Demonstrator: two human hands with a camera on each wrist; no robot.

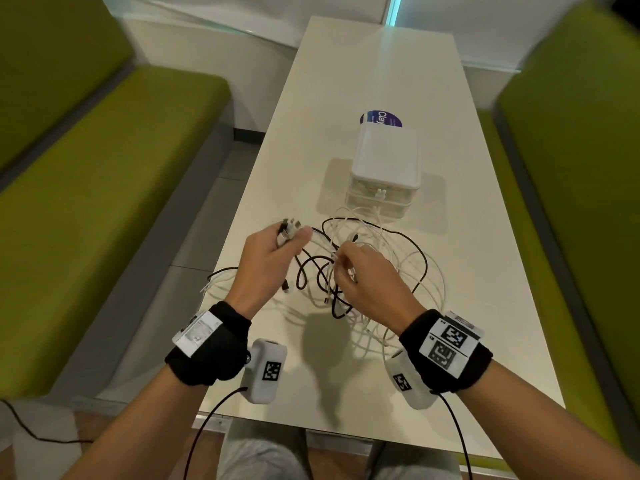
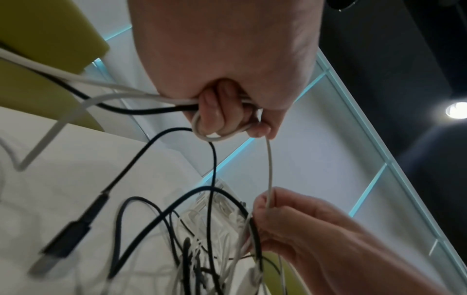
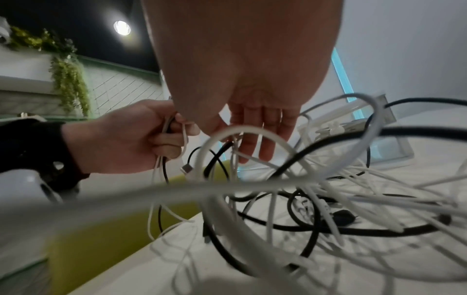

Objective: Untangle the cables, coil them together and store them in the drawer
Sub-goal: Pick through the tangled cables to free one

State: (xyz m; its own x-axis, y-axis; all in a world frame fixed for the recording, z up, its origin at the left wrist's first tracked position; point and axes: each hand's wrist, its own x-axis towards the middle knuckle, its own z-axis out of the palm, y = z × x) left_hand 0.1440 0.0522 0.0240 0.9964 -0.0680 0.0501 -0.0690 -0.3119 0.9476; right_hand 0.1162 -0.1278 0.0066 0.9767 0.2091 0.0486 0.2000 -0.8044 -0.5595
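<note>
A tangle of white and black cables (image 1: 377,271) lies on the white table (image 1: 363,74) in front of a small white drawer unit (image 1: 386,157), whose drawers look closed. My left hand (image 1: 294,242) is raised left of the tangle and grips a bunch of white and black cable ends (image 1: 287,227), the strands wrapped round its curled fingers (image 2: 217,113). My right hand (image 1: 341,259) is over the tangle and pinches one white strand (image 2: 269,169) that runs taut up to the left hand. A black USB plug (image 2: 65,241) dangles below the left hand.
Green benches (image 1: 104,168) (image 1: 571,133) flank the narrow table. A round purple sticker (image 1: 382,117) shows behind the drawer unit. Cable loops (image 1: 221,278) reach the table's left edge. Bare tabletop lies beyond the unit.
</note>
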